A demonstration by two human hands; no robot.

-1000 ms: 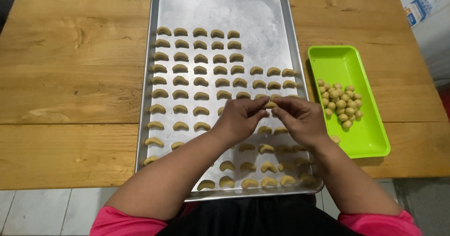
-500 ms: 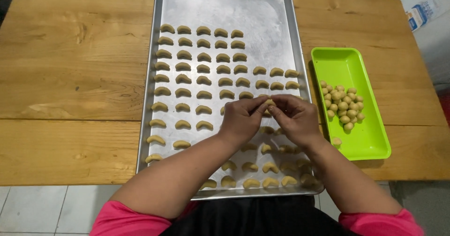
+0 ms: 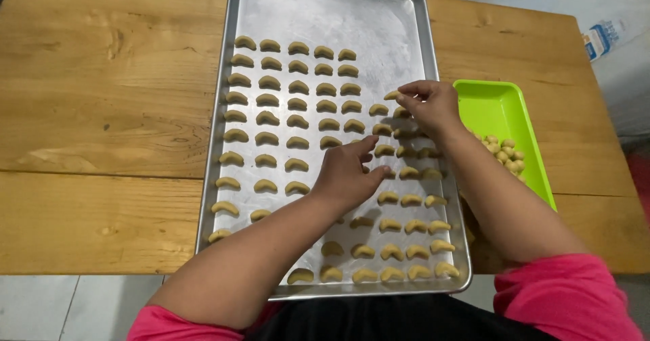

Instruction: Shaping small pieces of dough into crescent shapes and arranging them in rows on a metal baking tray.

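Bright, even light falls from above, casting only faint, soft shadows under the arms. The metal baking tray (image 3: 399,23) shows a broad, dull white glare across its bare upper part. Focus is sharp throughout, with no motion blur. The wooden table (image 3: 101,111) edges bow slightly from wide-angle distortion.

Several dough crescents (image 3: 389,197) in the baking tray (image 3: 223,144) are covered by the left hand (image 3: 349,175) and the right hand (image 3: 426,105), so full rows cannot be counted. The green tray (image 3: 497,107) is partly hidden behind the right forearm (image 3: 504,205), and its dough balls (image 3: 504,155) are perhaps more numerous than seen. The counter (image 3: 101,111) is cut off at the left and top edges.
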